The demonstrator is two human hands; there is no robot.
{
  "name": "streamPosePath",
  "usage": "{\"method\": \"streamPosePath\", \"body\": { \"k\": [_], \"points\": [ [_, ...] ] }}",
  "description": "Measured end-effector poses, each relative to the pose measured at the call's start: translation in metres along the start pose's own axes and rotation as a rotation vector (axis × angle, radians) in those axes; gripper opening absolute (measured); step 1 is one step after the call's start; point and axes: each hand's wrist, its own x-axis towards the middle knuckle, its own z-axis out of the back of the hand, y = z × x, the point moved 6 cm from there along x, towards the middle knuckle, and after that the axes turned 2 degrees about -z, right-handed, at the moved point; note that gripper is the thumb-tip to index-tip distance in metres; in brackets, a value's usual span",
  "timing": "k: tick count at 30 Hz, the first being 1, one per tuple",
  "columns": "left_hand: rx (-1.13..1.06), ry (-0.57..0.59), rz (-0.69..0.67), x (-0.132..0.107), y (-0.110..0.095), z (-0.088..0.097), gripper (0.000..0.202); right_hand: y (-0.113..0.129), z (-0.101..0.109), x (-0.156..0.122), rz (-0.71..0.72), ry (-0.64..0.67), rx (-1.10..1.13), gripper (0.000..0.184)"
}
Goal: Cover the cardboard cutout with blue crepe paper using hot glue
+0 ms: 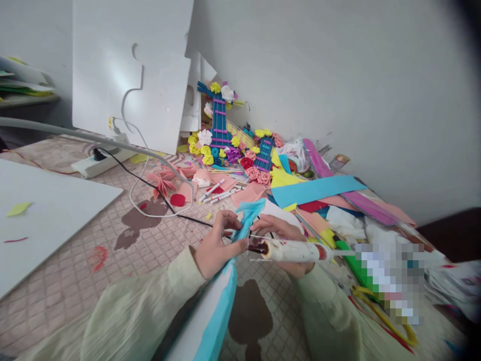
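Blue paper [248, 214], pinched in the left hand [214, 249], was met crosswise by the glue gun [296, 250] gripped in the right hand [280, 230].

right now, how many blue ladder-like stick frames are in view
2. The tall frame stands against the wall beside the white foam board. The short frame lies to its right among paper flowers. Others may be hidden under the paper pile.

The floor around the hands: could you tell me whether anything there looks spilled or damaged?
Dark brown blotches mark the floor: one below the glue gun in the right hand, one beyond the left hand pinching the blue paper, plus a red smear. Stain or wear: unclear.
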Motion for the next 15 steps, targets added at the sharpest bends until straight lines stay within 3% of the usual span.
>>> {"method": "streamPosePath", "body": {
  "k": [5, 15],
  "points": [
    [0.027, 0.006, 0.008, 0.0004, -0.0007, -0.0003, 0.044, 0.0107, 0.0054, 0.0037, 0.049, -0.096, 0.195, 0.035],
    [0.016, 0.001, 0.004, 0.0003, -0.0021, -0.0003, 0.041, 0.0072, 0.0069, 0.0019, -0.022, -0.006, 0.138, 0.028]
  ]
}}
